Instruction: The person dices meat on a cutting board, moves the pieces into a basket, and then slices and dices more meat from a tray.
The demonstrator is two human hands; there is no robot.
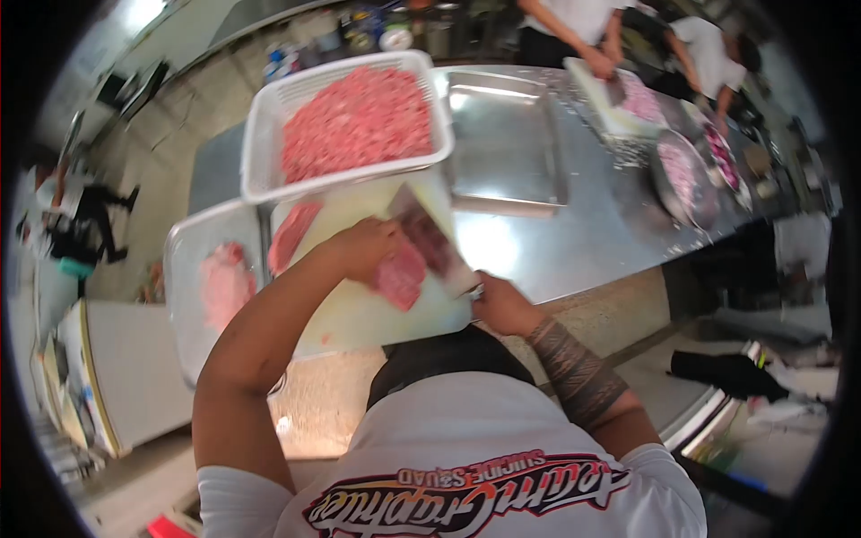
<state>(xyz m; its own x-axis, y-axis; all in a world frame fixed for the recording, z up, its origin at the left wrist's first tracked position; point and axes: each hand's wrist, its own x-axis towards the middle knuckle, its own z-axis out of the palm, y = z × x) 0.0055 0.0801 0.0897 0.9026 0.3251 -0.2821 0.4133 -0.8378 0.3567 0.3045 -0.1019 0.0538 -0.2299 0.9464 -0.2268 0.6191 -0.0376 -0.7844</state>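
Slicing, seemingly | left hand (366, 251) grips meat (402, 279) on cutting board (357, 316) | right hand (505, 306) holds cleaver (430, 238) close beside the meat | next cut likely calls for a steady hold

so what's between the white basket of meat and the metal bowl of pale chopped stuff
A shallow metal tray beside the white basket, then metal tabletop with scattered bits before the metal bowl; the head view shows it.

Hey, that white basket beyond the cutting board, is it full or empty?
Mostly full: chopped meat is heaped over much of the white basket, leaving some of its left side bare.
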